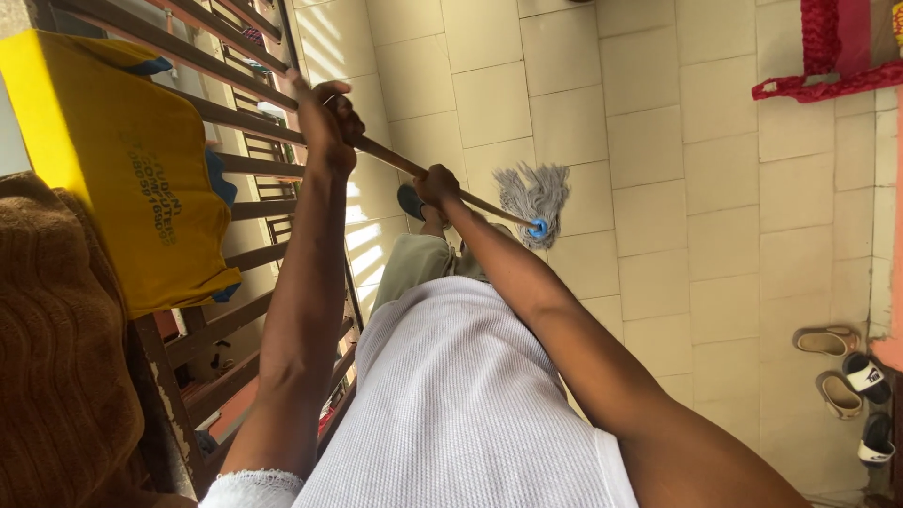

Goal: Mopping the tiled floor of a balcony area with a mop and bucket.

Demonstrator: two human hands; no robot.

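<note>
- Left hand [329,122] is closed in a full grip around the upper part of the wooden mop handle [414,169], fingers wrapped over it, close to the metal railing [235,118].
- Right hand [438,185] is likewise clenched around the same handle, lower down, between the left hand and the mop head.
- Handle runs at a slant from the railing side down toward the floor, passing through both fists.
- Mop head [534,194]: grey string strands fanned out on the tiled floor [658,141], joined to the handle by a blue plastic socket [538,228].
- Person wears a white ribbed shirt [461,395] and light trousers; one dark shoe [410,200] shows just beside the right hand.
- Yellow cloth [132,160] with dark lettering hangs over the railing, well left of the left hand; a brown textured fabric [56,357] lies below it at the frame edge.
- Red fabric [828,56] rests on the floor at the upper right, well apart from the mop.
- Several sandals and slippers [842,367] sit in a group at the lower right near the wall.
- Sunlight falls in bars across the tiles beside the railing.
</note>
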